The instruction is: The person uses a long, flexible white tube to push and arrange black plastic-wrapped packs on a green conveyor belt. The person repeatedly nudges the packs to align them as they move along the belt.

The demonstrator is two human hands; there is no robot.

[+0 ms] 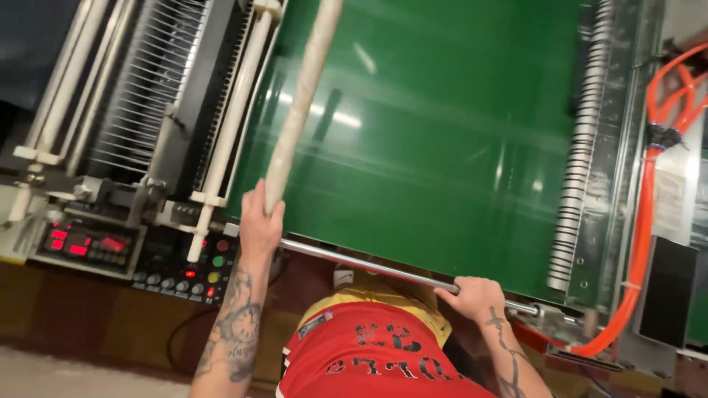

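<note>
My left hand (259, 223) grips the near end of a long pale cardboard tube (304, 99) that slants up over the green machine bed (442, 147) to the top edge of the view. My right hand (476, 296) is closed around a shiny metal bar (369, 267) running along the bed's near edge. Both forearms are tattooed. Below them I see my red and yellow shirt (369, 354).
White rollers and a comb of thin wires (147, 81) stand at the left of the bed. A control panel with red displays and coloured buttons (133, 254) sits below them. Orange hoses (649, 206) run down the right side beside a spring-like coil (579, 147).
</note>
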